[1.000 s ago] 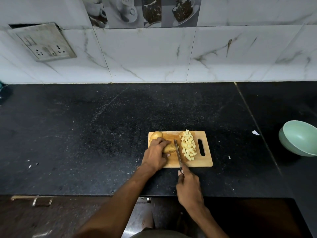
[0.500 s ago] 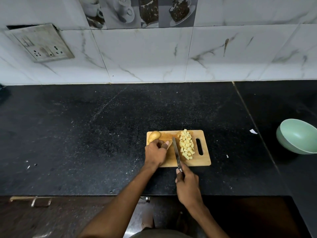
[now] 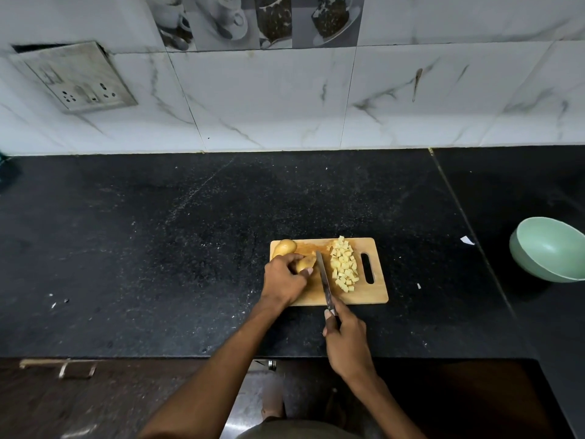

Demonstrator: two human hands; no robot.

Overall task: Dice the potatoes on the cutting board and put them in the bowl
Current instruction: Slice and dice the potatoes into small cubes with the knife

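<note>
Your left hand curls over a potato piece near the middle of the cutting board, thumb and fingers wrapped round it. A second, whole potato lies at the board's far left corner, just beyond your knuckles. Your right hand grips the handle of the knife, whose blade points away from you across the board, between the held piece and the heap of diced potato on the board's right half, beside the handle slot. The board sits on the black desk. The pale green bowl stands well apart to your right, tilted.
</note>
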